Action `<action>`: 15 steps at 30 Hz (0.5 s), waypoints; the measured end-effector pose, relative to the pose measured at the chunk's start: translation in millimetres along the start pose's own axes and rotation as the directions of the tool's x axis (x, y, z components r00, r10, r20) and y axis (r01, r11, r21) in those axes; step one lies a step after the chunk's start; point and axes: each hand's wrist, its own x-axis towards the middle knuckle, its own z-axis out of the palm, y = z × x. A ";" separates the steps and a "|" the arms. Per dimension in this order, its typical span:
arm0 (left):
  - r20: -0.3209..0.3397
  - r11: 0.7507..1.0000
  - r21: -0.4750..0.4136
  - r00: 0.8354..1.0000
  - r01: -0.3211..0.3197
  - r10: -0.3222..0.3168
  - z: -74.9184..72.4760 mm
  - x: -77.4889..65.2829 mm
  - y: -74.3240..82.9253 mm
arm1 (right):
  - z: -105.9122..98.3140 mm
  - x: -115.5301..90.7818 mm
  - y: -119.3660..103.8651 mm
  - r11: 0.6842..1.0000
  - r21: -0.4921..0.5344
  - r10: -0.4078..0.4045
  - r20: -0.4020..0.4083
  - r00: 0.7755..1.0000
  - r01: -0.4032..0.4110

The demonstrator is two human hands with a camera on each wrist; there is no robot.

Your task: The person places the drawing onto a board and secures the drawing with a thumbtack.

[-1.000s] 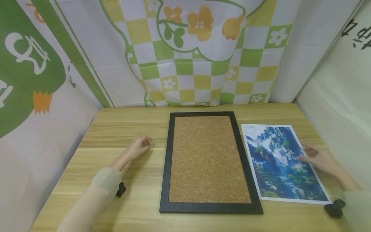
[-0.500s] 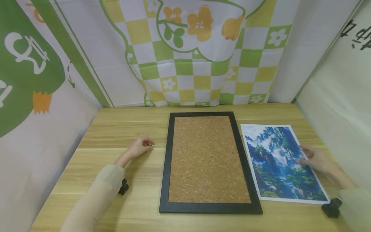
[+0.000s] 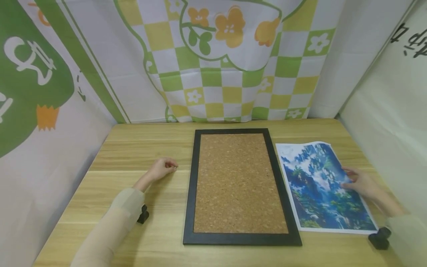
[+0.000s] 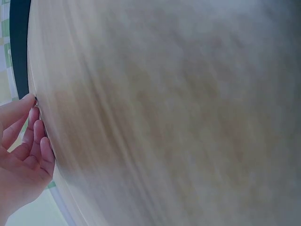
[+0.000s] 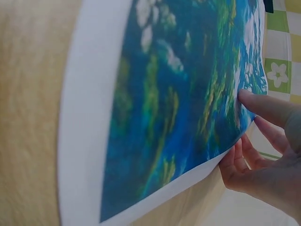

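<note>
My left hand (image 3: 161, 168) pinches a small shiny metal piece (image 3: 175, 167) between thumb and fingertip, just above the wood left of the frame; its exact kind is too small to tell. In the left wrist view only a dark speck of it shows at the fingertips. A printed landscape picture (image 3: 320, 189) with mountains and a waterfall lies to the right. My right hand (image 3: 363, 183) grips its right edge, thumb on top and fingers underneath. The sheet's far right part bows up. Between the hands lies a cork board (image 3: 240, 185) with a black frame (image 3: 243, 239).
The wooden table (image 3: 160, 237) meets a green and yellow checked cloth (image 3: 233, 92) at the back. Printed cloths hang on both sides. A small black device sits at each wrist. The picture's left edge lies close to the black frame.
My right hand has closed on the picture's edge, shifting the sheet slightly left and bending its far side up. My left fingers have drawn tighter around the small metal piece.
</note>
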 end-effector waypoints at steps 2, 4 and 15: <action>0.006 1.000 0.004 1.000 0.008 -0.008 -0.5 -0.2 0.0 | -0.5 1.2 0.1 1.000 0.002 -0.008 0.003 1.000 0.008; 0.010 1.000 0.001 1.000 0.017 -0.017 -0.9 -0.4 0.3 | -0.7 1.9 0.1 1.000 -0.002 -0.009 -0.001 1.000 0.009; 0.020 0.999 0.001 0.999 0.045 -0.045 -0.9 1.1 -0.8 | -3.7 4.5 6.5 0.998 0.034 0.051 0.067 0.996 -0.053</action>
